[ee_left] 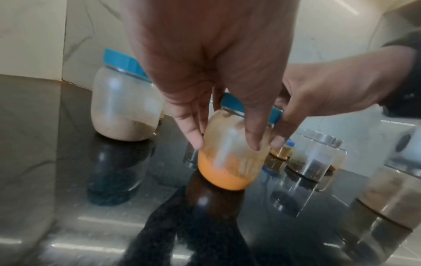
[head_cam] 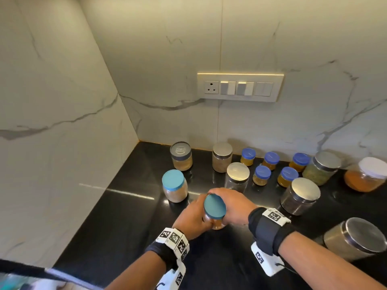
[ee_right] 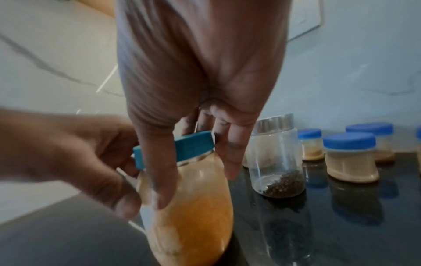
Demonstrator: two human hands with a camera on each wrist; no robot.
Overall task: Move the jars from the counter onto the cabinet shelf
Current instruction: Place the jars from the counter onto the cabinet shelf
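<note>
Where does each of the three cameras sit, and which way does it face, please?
Head: worn high, looks down at the counter; both forearms show.
Left wrist: looks along the left hand at the orange-powder jar.
Right wrist: looks along the right hand at that jar's teal lid.
Shared: all three show both hands holding this jar.

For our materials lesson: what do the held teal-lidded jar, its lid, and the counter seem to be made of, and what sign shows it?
Held jar: clear, slightly cloudy body, probably plastic; orange powder shows through.
Teal lid: matte, opaque, ribbed at the edge, likely plastic.
Counter: black polished stone, perhaps granite; it mirrors jars and light.
Left hand and right hand both grip the jar.
</note>
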